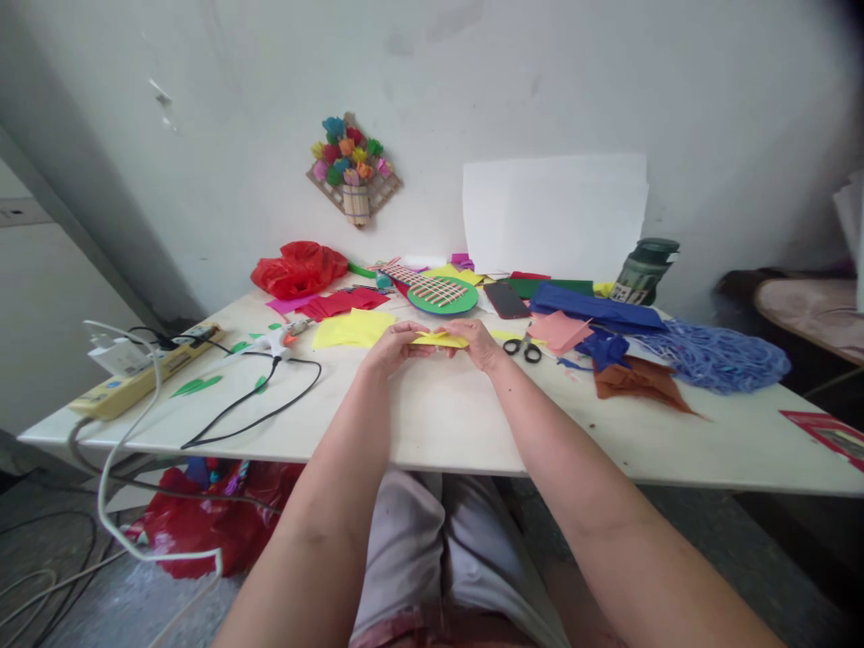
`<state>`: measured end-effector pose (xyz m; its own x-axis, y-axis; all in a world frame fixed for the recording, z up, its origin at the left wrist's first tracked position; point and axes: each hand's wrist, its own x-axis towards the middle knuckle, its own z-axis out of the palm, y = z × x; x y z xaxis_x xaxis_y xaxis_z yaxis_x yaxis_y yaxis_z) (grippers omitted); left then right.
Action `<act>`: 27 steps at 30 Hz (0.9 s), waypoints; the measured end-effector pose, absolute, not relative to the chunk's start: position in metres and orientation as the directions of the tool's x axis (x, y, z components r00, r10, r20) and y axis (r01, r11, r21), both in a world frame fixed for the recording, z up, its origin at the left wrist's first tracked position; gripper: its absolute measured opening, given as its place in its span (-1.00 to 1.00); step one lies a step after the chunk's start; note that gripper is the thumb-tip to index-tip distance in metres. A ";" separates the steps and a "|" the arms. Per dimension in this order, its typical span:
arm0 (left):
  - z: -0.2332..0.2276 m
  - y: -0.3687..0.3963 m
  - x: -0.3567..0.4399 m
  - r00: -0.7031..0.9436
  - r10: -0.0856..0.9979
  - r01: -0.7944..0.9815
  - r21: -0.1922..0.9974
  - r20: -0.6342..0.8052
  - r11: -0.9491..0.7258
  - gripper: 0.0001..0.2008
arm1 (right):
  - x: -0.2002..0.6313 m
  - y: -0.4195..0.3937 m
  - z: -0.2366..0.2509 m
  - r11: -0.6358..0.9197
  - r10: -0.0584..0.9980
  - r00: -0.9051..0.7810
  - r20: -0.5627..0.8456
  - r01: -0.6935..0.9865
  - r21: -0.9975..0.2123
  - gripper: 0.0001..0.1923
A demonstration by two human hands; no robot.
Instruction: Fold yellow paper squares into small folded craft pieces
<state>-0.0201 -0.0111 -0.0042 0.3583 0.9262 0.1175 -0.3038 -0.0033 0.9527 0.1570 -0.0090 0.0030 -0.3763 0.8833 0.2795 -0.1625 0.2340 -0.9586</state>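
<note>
A strip of yellow paper (440,341) is stretched between my two hands over the middle of the white table. My left hand (397,347) pinches its left end, and my right hand (473,341) grips the right end. Both sets of fingers are closed on it, partly hiding the paper. More yellow sheets (355,328) lie just left of my left hand. Black-handled scissors (523,349) rest to the right of my right hand. Beyond my hands lies a green round piece with a lattice of thin sticks (442,292).
A white glue gun (274,343) with a black cord lies left, near a yellow power strip (145,371). Rightward are a phone (506,300), blue folded paper (598,308), blue stringy material (719,355) and a dark green bottle (644,272). A red plastic bag (301,269) sits at back left.
</note>
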 end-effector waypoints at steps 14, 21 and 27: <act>-0.002 -0.010 -0.018 0.255 0.958 -0.227 0.971 0.129 -0.070 -0.68 | 0.155 -0.003 -0.003 0.284 0.902 -0.318 0.291 -0.068 -0.956 -0.66; -0.005 -0.008 -0.017 0.239 0.965 -0.171 0.983 0.109 -0.068 -0.66 | 0.153 -0.004 -0.002 0.308 0.910 -0.271 0.314 -0.067 -0.949 -0.58; -0.008 -0.008 -0.018 0.195 0.976 -0.112 0.991 0.100 -0.079 -0.67 | 0.151 -0.004 -0.002 0.295 0.920 -0.260 0.292 -0.030 -0.955 -0.59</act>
